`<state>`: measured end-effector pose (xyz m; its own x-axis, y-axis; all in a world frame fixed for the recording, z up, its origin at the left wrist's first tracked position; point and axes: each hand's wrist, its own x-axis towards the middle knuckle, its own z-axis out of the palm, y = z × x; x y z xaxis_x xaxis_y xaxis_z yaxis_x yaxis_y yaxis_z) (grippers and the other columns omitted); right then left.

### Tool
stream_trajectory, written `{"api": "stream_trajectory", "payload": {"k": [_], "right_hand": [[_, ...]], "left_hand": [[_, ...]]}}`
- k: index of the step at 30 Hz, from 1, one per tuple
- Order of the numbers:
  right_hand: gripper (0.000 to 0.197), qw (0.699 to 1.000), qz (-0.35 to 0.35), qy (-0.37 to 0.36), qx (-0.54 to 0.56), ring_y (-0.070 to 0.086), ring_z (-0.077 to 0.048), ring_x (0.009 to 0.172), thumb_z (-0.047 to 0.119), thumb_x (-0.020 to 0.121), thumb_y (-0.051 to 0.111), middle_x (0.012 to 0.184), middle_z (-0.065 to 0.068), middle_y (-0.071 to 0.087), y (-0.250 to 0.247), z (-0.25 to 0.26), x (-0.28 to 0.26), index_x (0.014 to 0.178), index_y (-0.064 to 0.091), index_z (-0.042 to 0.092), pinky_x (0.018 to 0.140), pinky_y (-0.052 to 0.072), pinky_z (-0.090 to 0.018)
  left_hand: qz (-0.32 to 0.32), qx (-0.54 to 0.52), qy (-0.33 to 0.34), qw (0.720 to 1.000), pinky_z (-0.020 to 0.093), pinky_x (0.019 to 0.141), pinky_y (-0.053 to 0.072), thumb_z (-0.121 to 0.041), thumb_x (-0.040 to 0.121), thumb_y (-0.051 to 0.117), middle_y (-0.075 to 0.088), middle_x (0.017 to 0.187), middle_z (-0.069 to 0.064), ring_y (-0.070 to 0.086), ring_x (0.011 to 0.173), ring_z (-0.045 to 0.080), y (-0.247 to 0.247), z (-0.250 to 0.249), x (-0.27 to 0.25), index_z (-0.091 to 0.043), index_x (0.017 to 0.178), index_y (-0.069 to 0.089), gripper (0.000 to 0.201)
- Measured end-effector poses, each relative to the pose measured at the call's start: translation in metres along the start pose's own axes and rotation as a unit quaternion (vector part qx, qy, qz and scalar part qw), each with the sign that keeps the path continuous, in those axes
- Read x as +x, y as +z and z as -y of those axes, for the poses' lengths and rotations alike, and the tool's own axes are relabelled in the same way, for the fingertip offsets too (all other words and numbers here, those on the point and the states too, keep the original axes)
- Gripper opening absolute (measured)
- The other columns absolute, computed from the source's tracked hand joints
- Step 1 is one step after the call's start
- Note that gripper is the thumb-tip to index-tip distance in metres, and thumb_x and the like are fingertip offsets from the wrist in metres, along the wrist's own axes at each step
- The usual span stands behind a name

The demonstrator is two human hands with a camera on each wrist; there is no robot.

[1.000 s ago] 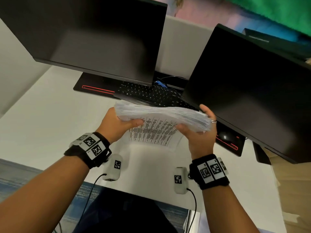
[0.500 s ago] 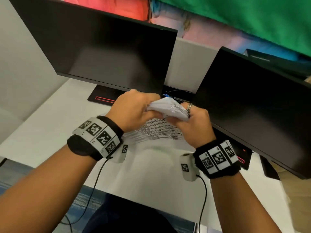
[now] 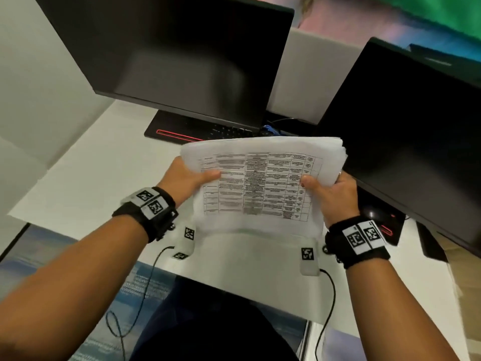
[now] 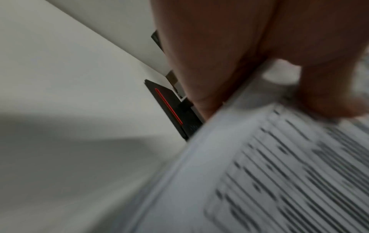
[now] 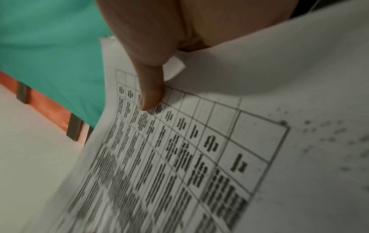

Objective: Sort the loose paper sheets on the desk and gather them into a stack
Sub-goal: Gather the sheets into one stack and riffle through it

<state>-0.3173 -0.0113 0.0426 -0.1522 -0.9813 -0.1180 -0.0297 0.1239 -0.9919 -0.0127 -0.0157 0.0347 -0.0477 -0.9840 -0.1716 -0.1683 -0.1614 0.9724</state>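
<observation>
A thick stack of paper sheets (image 3: 263,178) is held above the white desk (image 3: 86,183), tilted so that its printed top page faces the head camera. A ruled table of dense black text in rows and columns is shown on that page; the print is too blurred to be read. The stack's left edge is gripped by the left hand (image 3: 187,178), thumb laid across the page and fingers hidden beneath. The right edge is gripped by the right hand (image 3: 330,191), its thumb pressed onto the table's margin, as is confirmed in the right wrist view. Layered sheet edges are fanned slightly at the far right corner.

Half a second earlier the bundle was bunched between both fists, its edge turned toward the camera; a second earlier it was held flat, edge-on, with a printed sheet hanging below. The sheets have since been squared and turned face up, and the hands drawn apart to the sides.

The paper is thin, matte and gently bowed between the two grips. Behind it are seen two dark, glossy monitors (image 3: 182,61) and a black keyboard (image 3: 182,130) trimmed with a red line. Black fabric bands bearing square printed markers are worn on both wrists.
</observation>
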Motion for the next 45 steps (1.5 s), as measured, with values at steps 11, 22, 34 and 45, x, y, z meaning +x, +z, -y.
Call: {"api": "stream_trajectory", "payload": {"k": [11,22,34,45], "right_hand": [[0.051,0.992,-0.126,0.028,-0.001,0.073,-0.016,0.101,0.012,0.069,0.090,0.111,-0.005,0.074,0.004,-0.079,-0.015,0.115,0.068,0.015,0.087,0.061,-0.040],[0.047,0.979,-0.025,0.138,-0.149,0.066,-0.018,0.097,0.020,0.092,0.070,0.117,-0.004,0.066,0.000,-0.099,0.005,0.133,0.051,0.010,0.076,0.053,-0.023],[0.029,0.970,-0.045,0.181,-0.156,0.069,-0.025,0.106,0.010,0.092,0.068,0.113,-0.007,0.072,-0.002,-0.123,-0.011,0.120,0.065,0.007,0.096,0.055,-0.039],[0.041,0.994,-0.080,0.009,-0.074,0.071,-0.003,0.089,0.010,0.072,0.087,0.091,0.019,0.075,-0.005,-0.084,-0.034,0.095,0.072,0.040,0.082,0.058,-0.028]], "left_hand": [[-0.134,0.058,0.017,0.989,0.015,0.086,0.052,-0.020,0.081,0.081,0.072,0.104,-0.013,0.067,0.095,-0.007,0.045,0.058,0.002,-0.021,0.112,0.068,0.034],[-0.090,0.120,-0.167,0.975,0.036,0.082,0.058,-0.039,0.094,0.062,0.069,0.103,0.008,0.069,0.088,0.025,0.022,0.088,0.014,-0.014,0.141,0.043,0.057],[-0.061,0.160,-0.161,0.972,0.038,0.094,0.054,-0.008,0.091,0.064,0.066,0.124,0.006,0.065,0.108,0.024,0.036,0.099,-0.003,-0.011,0.133,0.053,0.043],[-0.062,0.103,-0.021,0.993,0.005,0.060,0.047,-0.012,0.094,0.066,0.066,0.069,-0.016,0.061,0.065,-0.014,0.034,0.066,-0.021,-0.010,0.096,0.064,0.003]]}}
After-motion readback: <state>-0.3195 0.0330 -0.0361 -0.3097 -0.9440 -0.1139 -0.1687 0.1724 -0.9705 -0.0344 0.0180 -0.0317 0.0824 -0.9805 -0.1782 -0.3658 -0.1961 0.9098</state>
